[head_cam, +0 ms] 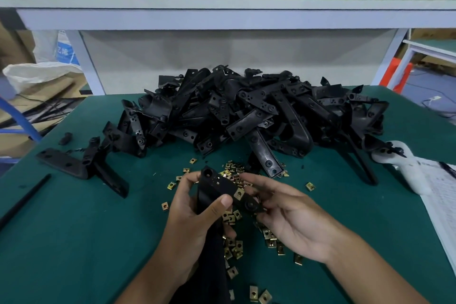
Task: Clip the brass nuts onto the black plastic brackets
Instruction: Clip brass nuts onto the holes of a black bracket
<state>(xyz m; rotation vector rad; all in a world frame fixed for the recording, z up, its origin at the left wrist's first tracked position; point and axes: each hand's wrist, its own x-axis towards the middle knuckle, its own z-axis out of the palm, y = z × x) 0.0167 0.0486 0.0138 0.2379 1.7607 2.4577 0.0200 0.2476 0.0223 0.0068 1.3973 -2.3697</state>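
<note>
I hold one black plastic bracket (222, 186) above the green mat, near the front middle. My left hand (195, 212) grips it from the left, thumb lying on its top face. A brass nut (238, 194) sits clipped on the bracket's right edge. My right hand (283, 212) holds the bracket's right end from beside and below, fingers curled around it. Loose brass nuts (233, 247) lie scattered on the mat under and around both hands. A big pile of black brackets (246, 111) fills the middle of the table behind my hands.
The green table mat (74, 242) has separate brackets (81, 165) at the left and a thin black rod (22, 201) near the left edge. A white object (407, 168) and a paper sheet (441, 205) lie at the right. A shelf (222, 7) with a cardboard box stands behind.
</note>
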